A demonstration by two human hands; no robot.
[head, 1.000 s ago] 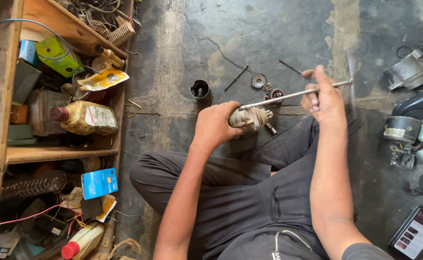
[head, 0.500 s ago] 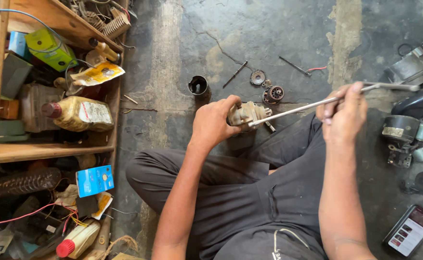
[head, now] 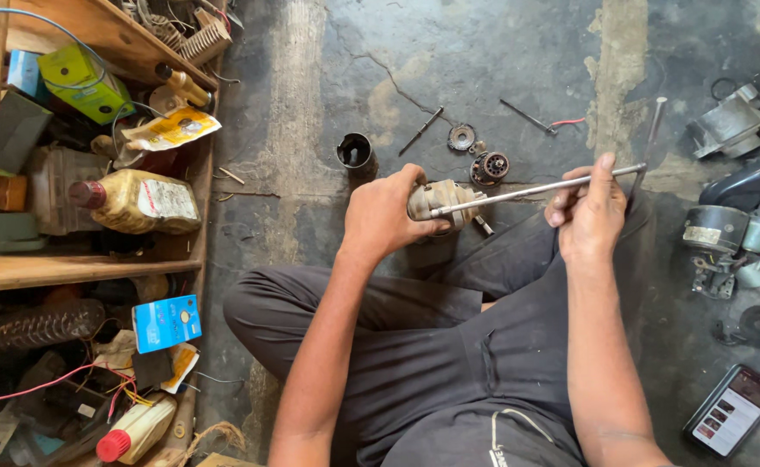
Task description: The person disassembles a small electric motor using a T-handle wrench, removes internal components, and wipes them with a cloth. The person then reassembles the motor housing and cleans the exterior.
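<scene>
My left hand [head: 386, 216] grips a small metal motor housing [head: 439, 201] above my lap. A long steel L-shaped wrench [head: 535, 188] runs from the housing to the right, its bent end rising at the far right. My right hand [head: 589, 210] is closed around the wrench shaft close to the bend. I sit cross-legged in dark trousers on a concrete floor [head: 449, 60]. Just beyond the housing lie a round gear-like part [head: 490, 166], a small disc [head: 461, 137], a thin rod [head: 421, 131] and a black cylindrical cup [head: 354, 151].
A wooden shelf unit [head: 60, 268] on the left holds oil bottles [head: 137, 201], boxes and wires. Several motor parts [head: 726, 233] crowd the right side. A phone [head: 731, 410] lies at lower right. A thin tool with a red wire [head: 531, 118] rests on the floor.
My right hand has swung the wrench handle around, ending lower and nearer my knee. My left hand keeps holding the housing in about the same place.
</scene>
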